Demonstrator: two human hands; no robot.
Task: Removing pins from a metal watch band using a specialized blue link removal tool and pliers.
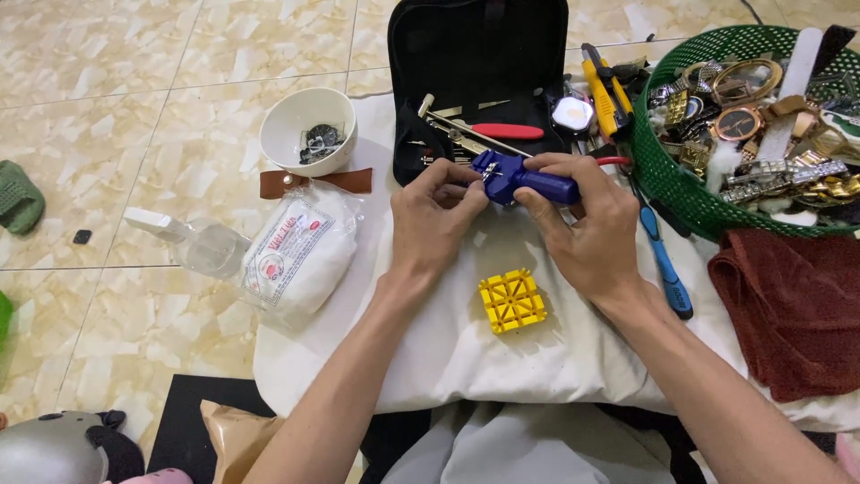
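near edge: grey cloth at the bottom centre, brown paper bag to its left, grey rounded thing at bottom left, partly cut off
work surface: white cloth spread over the tiled floor
yellow block: square grid-shaped plastic piece, lies on the white cloth just near of both hands, not touched
left hand: fingers curled in narrow, thumb and forefinger pinching at the left end of the blue tool; what sits between the tips is too small to tell
right hand: closed around the handle of the blue tool, thumb on top, fingers wrapped under
blue tool: small blue plastic tool with a handle, held between both hands above the far part of the white cloth, just near of the black case
black case: open, far centre, metal tools and a red-handled one inside
white bowl: far left of the hands, small dark metal parts in it
brown strap: lies just near of the bowl
plastic bag: white filling, left of the left hand, clear bottle beside it
green basket: far right, heaped with watches and bands
red cloth: right, near of the basket
blue-handled tool: lies on the cloth right of the right hand
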